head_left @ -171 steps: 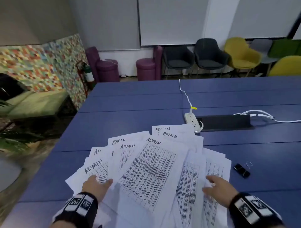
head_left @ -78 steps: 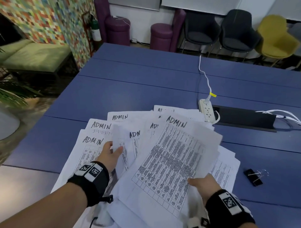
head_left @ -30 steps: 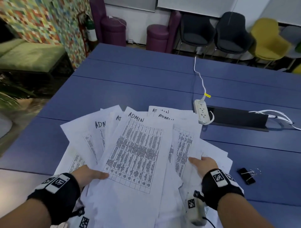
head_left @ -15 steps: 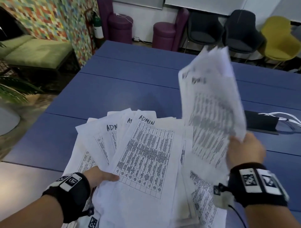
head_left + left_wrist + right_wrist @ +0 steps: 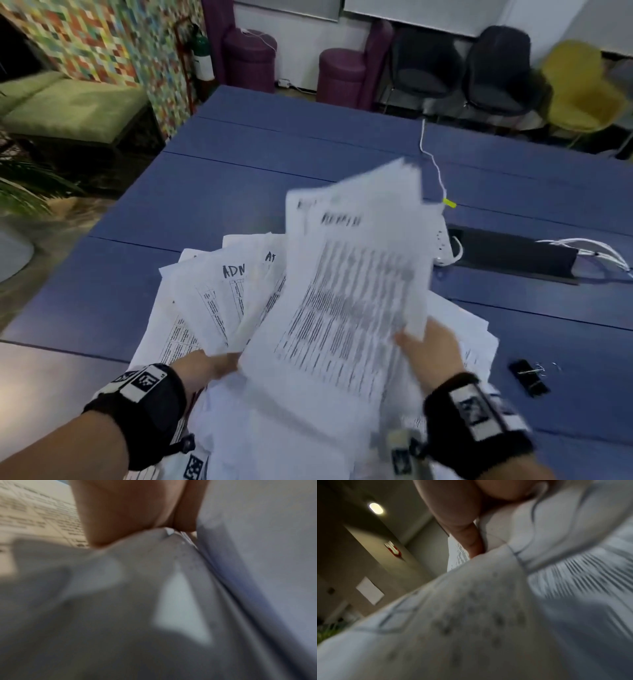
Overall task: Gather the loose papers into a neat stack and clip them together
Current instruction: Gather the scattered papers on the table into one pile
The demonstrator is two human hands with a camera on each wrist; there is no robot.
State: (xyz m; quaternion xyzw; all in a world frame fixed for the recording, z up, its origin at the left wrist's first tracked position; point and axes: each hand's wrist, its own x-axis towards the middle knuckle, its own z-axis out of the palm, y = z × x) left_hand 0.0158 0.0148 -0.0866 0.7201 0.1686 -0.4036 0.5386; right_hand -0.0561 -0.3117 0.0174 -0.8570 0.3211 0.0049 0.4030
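- Many printed papers [image 5: 219, 301] lie fanned and overlapping on the near part of the blue desk [image 5: 274, 178], several headed with handwritten "ADMIN" letters.
- One bundle of sheets [image 5: 349, 291] is lifted clear of the fan and tilted up, its print blurred; its lower right edge sits in the right hand [image 5: 435, 353].
- Right hand: the right wrist view shows the thumb [image 5: 474, 545] laid against the paper, pinching the bundle; the other fingers are hidden behind the sheets.
- Left hand [image 5: 202, 370] reaches into the near left edge of the fan, its fingers tucked under the paper; the left wrist view shows the fingers [image 5: 120, 513] close together and closed on sheet edges, gripping them.
- Both wrists wear black bands with printed square markers.
- Black binder clip [image 5: 529, 377] lies on the desk to the right of the papers, apart from them, with a small wire piece just beside it.
- White power strip [image 5: 445, 246] pokes out behind the lifted bundle, its cord running away across the desk.
- Black cable tray [image 5: 513, 253] sits beside the strip, with white cables at its right end.
- Beyond the desk stand purple stools, dark chairs, a yellow chair, and a green sofa to the left.
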